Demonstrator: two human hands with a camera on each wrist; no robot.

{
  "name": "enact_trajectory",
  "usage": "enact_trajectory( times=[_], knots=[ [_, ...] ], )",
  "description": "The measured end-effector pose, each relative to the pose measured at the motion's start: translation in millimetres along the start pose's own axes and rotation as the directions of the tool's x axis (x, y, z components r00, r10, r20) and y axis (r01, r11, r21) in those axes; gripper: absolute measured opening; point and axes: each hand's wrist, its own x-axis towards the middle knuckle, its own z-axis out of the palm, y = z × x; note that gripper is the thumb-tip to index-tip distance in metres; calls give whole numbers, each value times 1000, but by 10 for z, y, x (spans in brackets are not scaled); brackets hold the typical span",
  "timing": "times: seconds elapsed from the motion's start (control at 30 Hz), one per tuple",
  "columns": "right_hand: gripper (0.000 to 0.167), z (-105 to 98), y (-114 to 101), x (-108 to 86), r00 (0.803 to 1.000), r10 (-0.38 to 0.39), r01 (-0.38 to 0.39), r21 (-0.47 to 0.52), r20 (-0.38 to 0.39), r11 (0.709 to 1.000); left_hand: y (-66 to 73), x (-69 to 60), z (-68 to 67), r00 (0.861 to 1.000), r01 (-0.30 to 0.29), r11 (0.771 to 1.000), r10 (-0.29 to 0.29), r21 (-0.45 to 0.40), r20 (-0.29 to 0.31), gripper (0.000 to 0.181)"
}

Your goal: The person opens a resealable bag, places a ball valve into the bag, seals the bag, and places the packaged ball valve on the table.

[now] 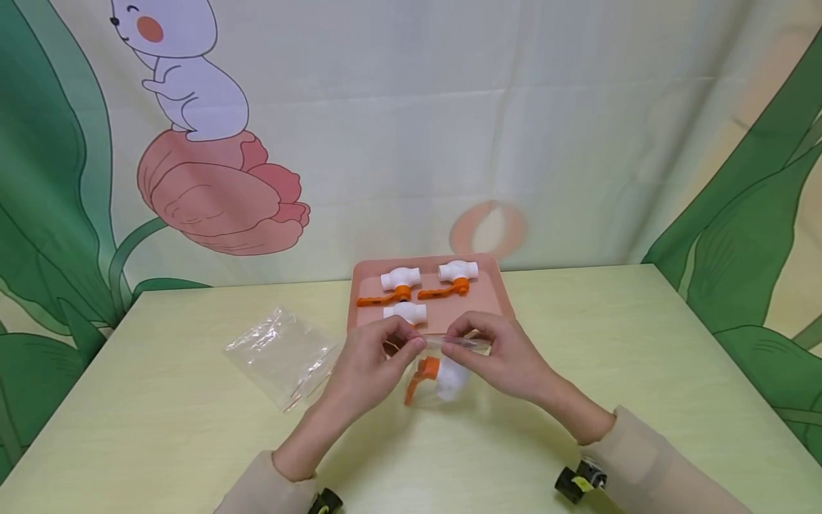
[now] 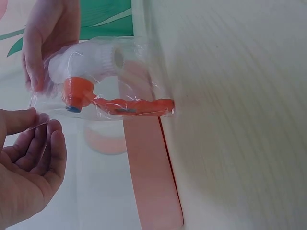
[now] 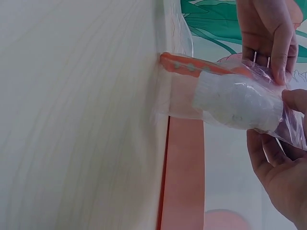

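Observation:
A clear plastic zip bag (image 2: 148, 91) hangs upright between both hands, its top edge pinched. Inside it lies a white ball valve (image 3: 235, 100) with an orange lever handle (image 2: 134, 106). My left hand (image 1: 375, 360) pinches the bag's top edge between thumb and forefinger, its other fingers loosely curled in the left wrist view. My right hand (image 1: 504, 353) pinches the same edge a short way to the right. The bag's lower end is at or just above the table; I cannot tell if it touches.
Behind the hands stands a pink tray (image 1: 359, 275) holding three more white valves with orange handles, the nearest partly hidden by the left hand. Clear plastic bags (image 1: 282, 357) lie flat on the table (image 1: 160, 428) to the left. A printed curtain (image 1: 385, 143) hangs behind.

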Motion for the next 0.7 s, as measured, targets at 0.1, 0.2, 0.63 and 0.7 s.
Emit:
enact_trajectory(
  times=[0.1, 0.2, 0.63, 0.7],
  knots=[
    [5, 5, -10, 3, 1000, -1, 1, 2, -4, 1000, 1, 2, 3, 1000, 1, 1000, -1, 7, 9, 5],
    [4, 4, -9, 2, 1000, -2, 2, 0, -2, 1000, -4, 5, 5, 1000, -15, 1000, 15, 9, 23, 5],
    [8, -26, -22, 6, 996, -81, 81, 2, 26, 997, -8, 24, 46, 988, -141, 990, 139, 27, 66, 4],
    [9, -20, -26, 6, 996, -83, 83, 2, 29, 997, -4, 20, 53, 986, -154, 988, 152, 30, 63, 5]
  ],
)
